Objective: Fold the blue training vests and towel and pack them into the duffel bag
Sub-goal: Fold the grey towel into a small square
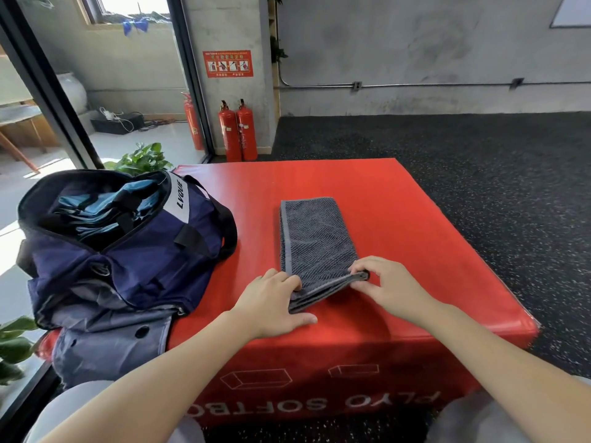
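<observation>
Head view. The setting is a gym room with a grey concrete wall and dark speckled rubber flooring [479, 174]. Two red fire extinguishers [238, 132] stand against a pillar at the back, below a red instruction sign [228, 63]. In the foreground stands a red padded plyo box [399, 219] with white lettering on its near face; green plant leaves [140, 159] show behind its far left corner.

The navy duffel bag [128, 251] sits on the left part of the box top and overhangs its left edge. Its top opening is unzipped, and folded blue training vests [105, 209] lie inside it. A white label reading "LVQUE" runs across the bag's side.

The grey towel [316, 238] lies flat on the box top, just right of the bag, folded into a long narrow strip running away from the person.

The left hand [271, 302] grips the towel's near left corner, fingers curled over the layered edge and thumb lying on the box surface. The right hand [387, 282] pinches the near right corner between thumb and fingertips, raising that edge slightly off the box.
</observation>
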The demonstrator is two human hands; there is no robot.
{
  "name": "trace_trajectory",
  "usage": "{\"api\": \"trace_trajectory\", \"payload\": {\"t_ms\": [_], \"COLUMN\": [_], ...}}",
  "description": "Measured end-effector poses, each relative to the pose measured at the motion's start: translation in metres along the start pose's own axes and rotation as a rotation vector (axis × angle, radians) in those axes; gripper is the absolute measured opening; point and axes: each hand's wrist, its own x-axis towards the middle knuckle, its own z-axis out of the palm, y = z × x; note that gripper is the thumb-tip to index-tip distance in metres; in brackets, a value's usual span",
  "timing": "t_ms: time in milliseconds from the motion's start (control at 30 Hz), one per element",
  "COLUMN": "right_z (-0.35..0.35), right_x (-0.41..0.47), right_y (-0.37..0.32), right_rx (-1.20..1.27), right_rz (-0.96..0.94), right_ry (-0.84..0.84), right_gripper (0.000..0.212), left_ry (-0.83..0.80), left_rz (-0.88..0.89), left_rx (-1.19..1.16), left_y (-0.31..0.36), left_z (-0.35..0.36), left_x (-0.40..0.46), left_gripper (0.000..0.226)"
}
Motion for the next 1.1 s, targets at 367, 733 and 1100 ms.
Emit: {"api": "trace_trajectory", "payload": {"t_ms": [367,733,1100], "right_z": [-0.021,-0.018,0.001], "right_x": [0.006,0.046,0.078], "right_y": [-0.016,0.019,0.047], "right_rx": [0.290,0.268,0.035], "right_rz": [0.227,0.479,0.804], "right_ry": [0.076,0.193,0.031], "right_gripper": [0.007,0.013,0.053], "left_ry": [0.336,0.192,0.279], "left_rz": [-0.142,-0.376,-0.512], "left_rx": [-0.994,-1.075,-0.755], "left_y": [0.017,0.029,0.025], "left_z": [-0.026,-0.009,0.014], "left_x": [-0.009,0.047,0.093], "left_gripper": [0.025,0.038,0.047]}}
